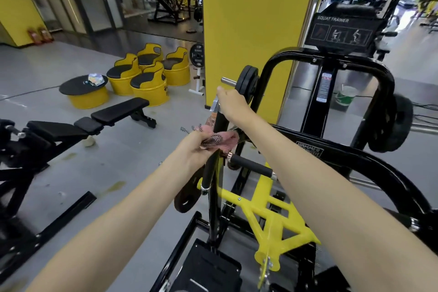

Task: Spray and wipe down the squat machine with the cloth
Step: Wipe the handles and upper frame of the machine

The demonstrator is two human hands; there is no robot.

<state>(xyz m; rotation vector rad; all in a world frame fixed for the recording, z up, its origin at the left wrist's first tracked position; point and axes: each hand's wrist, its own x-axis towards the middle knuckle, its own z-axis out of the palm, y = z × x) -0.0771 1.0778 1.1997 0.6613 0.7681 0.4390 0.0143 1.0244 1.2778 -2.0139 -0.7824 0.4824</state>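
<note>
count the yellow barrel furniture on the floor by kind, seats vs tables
barrel seats: 4
barrel table: 1
total: 5

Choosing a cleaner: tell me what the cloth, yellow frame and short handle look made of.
Cloth: pink fuzzy fabric, probably terry; it crumples.
Frame: glossy yellow, likely painted steel; bolted joints.
Handle: matte black sleeve, foam or rubber; metal end cap.
</note>
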